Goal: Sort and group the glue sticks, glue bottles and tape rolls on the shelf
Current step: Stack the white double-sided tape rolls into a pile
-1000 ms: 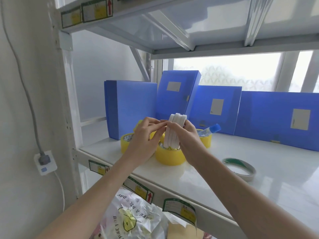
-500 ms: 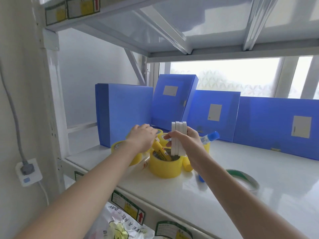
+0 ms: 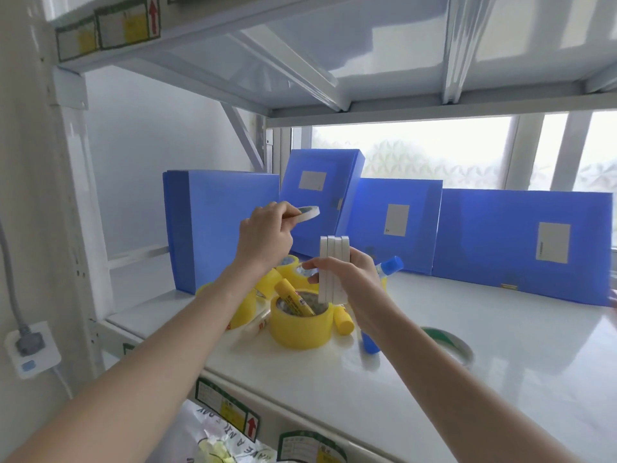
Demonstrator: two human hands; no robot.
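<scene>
The head view looks forward and slightly down, from close range, onto the white shelf (image 3: 500, 345).

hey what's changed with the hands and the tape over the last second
The left hand let go of the white tape stack, dipped toward the yellow rolls, and has now lifted a thin white roll up above them. The right hand still grips the stack upright. The green roll and the blue folders stayed where they were on the shelf.
</scene>
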